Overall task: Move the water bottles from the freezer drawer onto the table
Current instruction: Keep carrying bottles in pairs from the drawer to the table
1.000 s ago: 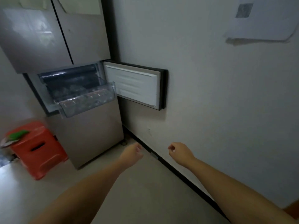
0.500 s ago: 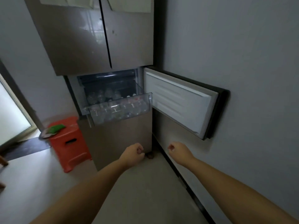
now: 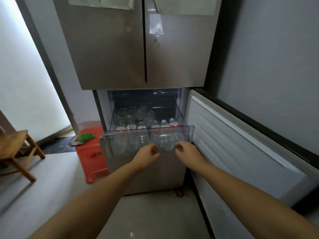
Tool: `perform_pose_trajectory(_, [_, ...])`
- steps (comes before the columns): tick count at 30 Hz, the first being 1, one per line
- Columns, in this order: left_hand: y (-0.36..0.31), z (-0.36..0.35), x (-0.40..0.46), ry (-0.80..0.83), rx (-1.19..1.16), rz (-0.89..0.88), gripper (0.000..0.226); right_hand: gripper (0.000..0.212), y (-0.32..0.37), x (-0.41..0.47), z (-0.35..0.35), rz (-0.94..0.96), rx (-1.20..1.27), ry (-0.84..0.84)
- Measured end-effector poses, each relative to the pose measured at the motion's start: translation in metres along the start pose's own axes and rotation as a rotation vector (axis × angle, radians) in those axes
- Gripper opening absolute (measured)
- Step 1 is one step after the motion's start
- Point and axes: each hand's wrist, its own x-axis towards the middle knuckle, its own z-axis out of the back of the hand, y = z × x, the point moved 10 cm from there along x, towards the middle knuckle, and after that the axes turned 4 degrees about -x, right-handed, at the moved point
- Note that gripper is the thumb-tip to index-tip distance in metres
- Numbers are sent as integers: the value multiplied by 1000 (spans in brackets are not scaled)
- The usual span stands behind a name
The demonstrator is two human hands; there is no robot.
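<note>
Reaching forward with both arms, you face the fridge (image 3: 145, 49) with its freezer drawer (image 3: 148, 135) pulled out at about hand height. Far left, a wooden stool (image 3: 15, 149) stands on the floor (image 3: 43, 195), and nearer the fridge a red stool (image 3: 91, 157) carries something green (image 3: 86, 136). Your left hand (image 3: 146, 156) hangs just before the drawer's clear front wall, its back turned up, fingers loosely curled and holding nothing. The bottles (image 3: 143, 128) lie inside the drawer in close rows, several with red labels near their caps; none is in your grasp. Your right hand (image 3: 187, 153) floats beside the left at the same height, with a small gap between them, fingers likewise slack and curled around nothing. Whether either hand touches the drawer front is unclear. To the right, the freezer door (image 3: 241, 149) stands swung wide open against the wall (image 3: 276, 57).
</note>
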Motion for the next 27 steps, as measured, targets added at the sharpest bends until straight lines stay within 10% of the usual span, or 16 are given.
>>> perform_pose_trajectory(10, [54, 88, 183, -131, -8, 33, 14, 18, 43, 196, -30, 63, 105, -112])
perform_pose_trajectory(19, [131, 73, 290, 24, 206, 282, 56, 22, -3, 293, -121, -265, 145, 210])
perform_pose_trajectory(27, [158, 45, 355, 136, 356, 448, 46, 55, -17, 336, -177, -367, 124, 330])
